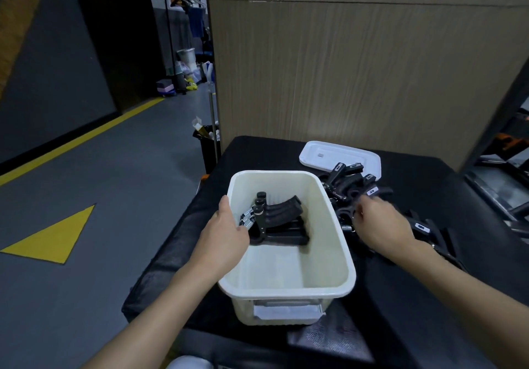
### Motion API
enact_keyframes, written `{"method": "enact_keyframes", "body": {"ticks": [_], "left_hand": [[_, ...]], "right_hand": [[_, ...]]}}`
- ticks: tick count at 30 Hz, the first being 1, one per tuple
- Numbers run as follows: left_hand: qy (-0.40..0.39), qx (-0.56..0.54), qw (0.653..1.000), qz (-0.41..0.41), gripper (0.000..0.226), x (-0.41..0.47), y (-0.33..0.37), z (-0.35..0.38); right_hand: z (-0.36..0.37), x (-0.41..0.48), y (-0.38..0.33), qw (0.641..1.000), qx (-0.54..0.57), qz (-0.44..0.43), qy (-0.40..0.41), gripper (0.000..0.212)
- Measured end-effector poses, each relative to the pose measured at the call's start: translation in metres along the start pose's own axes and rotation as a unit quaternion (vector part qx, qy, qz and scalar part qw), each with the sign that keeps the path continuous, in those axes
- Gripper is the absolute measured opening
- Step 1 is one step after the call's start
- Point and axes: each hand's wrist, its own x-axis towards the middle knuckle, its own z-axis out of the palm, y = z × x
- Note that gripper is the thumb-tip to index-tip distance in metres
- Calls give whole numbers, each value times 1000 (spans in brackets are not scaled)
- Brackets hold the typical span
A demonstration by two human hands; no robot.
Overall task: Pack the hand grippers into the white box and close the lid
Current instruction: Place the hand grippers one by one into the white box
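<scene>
You are working on a table under a black cloth (400, 297), and it carries everything below.

White box (289, 268): it stands open at the near left of the table. Most of its floor is bare, so there is ample room.

Lid (329, 154): it lies flat on the cloth beyond the box and apart from it. Part of the loose pile overlaps its near edge. Closing has not begun.

Loose hand grippers (352, 188): a tangled black heap sits just right of the box, touching or nearly touching its right wall. It runs on under and past your right forearm. The exact count cannot be read, but it plainly exceeds what is packed.

Packed hand grippers (282, 220): a small stack of about three lies nested against the far left of the box floor, knobs and springs to the left.

Right hand (383, 225): it is down in the heap with fingers bent onto the grippers. The hand is blurred, and I cannot tell whether it has clamped one.

Left hand (221, 237): it lies over the box's left rim, thumb along the rim and fingers dipping inside beside the stack's springs. I cannot tell whether they grip the wall, touch a gripper or hold nothing.

Assessment: packing is at an early stage. The bulk of the heap is still to be moved, and then the lid must be cleared and fitted
</scene>
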Motion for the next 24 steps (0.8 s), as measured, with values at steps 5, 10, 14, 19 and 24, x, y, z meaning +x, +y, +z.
{"method": "enact_keyframes", "body": {"ticks": [5, 10, 14, 19, 24], "left_hand": [[9, 7, 1000, -18, 67, -4, 3, 4], [9, 10, 1000, -20, 70, -4, 3, 3], [13, 18, 1000, -17, 67, -4, 3, 3], [13, 16, 1000, -16, 67, -5, 2, 2], [12, 14, 1000, -13, 64, -5, 2, 2]], "right_hand": [[33, -17, 21, 972, -89, 1, -216, 58], [48, -24, 17, 971, -143, -28, -191, 47], [46, -24, 14, 972, -108, -3, -210, 45], [47, -22, 3, 972, 80, 117, -186, 35], [42, -16, 5, 972, 149, 147, -111, 39]]}}
